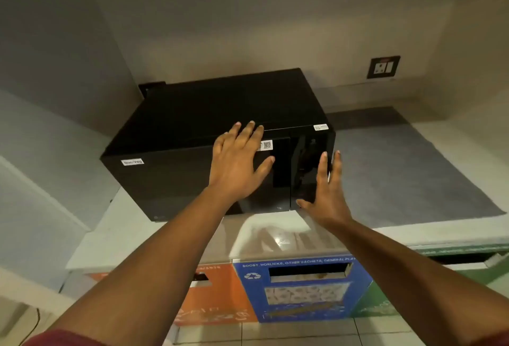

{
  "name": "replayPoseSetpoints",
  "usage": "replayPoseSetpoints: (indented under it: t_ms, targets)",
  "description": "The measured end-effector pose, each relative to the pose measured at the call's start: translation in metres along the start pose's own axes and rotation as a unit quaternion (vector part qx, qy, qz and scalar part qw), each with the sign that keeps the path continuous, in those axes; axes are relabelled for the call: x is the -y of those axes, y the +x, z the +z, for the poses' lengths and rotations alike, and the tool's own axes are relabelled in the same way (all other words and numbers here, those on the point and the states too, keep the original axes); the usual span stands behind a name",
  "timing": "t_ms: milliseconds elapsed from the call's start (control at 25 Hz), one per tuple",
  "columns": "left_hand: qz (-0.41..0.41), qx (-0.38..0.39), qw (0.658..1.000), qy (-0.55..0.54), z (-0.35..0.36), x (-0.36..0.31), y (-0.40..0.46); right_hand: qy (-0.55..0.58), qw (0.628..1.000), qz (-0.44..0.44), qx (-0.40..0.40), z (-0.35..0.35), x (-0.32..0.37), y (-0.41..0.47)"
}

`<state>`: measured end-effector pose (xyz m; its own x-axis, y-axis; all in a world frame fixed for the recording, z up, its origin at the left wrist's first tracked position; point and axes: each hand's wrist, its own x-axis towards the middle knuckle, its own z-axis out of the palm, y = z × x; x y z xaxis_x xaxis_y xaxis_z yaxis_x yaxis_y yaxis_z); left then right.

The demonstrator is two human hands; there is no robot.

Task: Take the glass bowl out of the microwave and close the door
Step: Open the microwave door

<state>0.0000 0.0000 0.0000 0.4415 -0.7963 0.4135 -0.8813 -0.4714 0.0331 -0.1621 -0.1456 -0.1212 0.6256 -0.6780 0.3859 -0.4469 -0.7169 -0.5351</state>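
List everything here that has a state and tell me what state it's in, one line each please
microwave door: shut
left hand: open, fingers spread, over the door's upper edge, empty
right hand: open, by the control panel, empty
glass bowl: not in view
blue bin: slot open, contents too unclear to name
wall socket: nothing plugged in

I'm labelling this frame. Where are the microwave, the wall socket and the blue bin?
microwave (220,103): head view, on its black top panel.
wall socket (383,67): head view, on the plate's middle.
blue bin (300,290): head view, on its front face.
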Motion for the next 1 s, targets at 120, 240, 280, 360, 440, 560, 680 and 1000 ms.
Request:
replayPoseSetpoints:
  t_ms: [120, 240, 280, 360, 440, 560, 680, 1000]
  targets:
    - [-0.010, -0.041, 0.999, 0.033, 0.008, -0.003, 0.002, 0.046, 0.999, -0.001, 0.016, 0.018, -0.011, -0.003]
    - [-0.003, -0.063, 0.997, 0.048, 0.015, -0.001, 0.000, 0.025, 0.999, -0.021, -0.015, 0.037, -0.016, -0.010]
    - [-0.001, -0.067, 0.996, 0.052, 0.016, 0.000, 0.000, 0.030, 0.999, -0.019, -0.022, 0.040, -0.017, -0.011]
    - [0.002, -0.069, 0.997, 0.044, 0.016, 0.003, 0.001, 0.046, 0.999, -0.004, -0.010, 0.044, -0.020, -0.009]
    - [-0.004, -0.063, 0.998, 0.023, 0.014, 0.002, 0.002, 0.059, 0.998, 0.022, 0.001, 0.048, -0.022, -0.007]
    - [-0.013, -0.059, 0.998, -0.008, 0.013, 0.000, 0.000, 0.029, 0.998, 0.060, -0.017, 0.052, -0.019, -0.006]
    - [-0.010, -0.060, 0.998, -0.020, 0.010, 0.000, -0.010, 0.008, 0.997, 0.064, -0.040, 0.057, -0.016, -0.006]
    - [-0.037, -0.113, 0.980, -0.162, -0.017, -0.007, -0.022, -0.085, 0.994, 0.028, -0.062, 0.032, -0.005, -0.011]
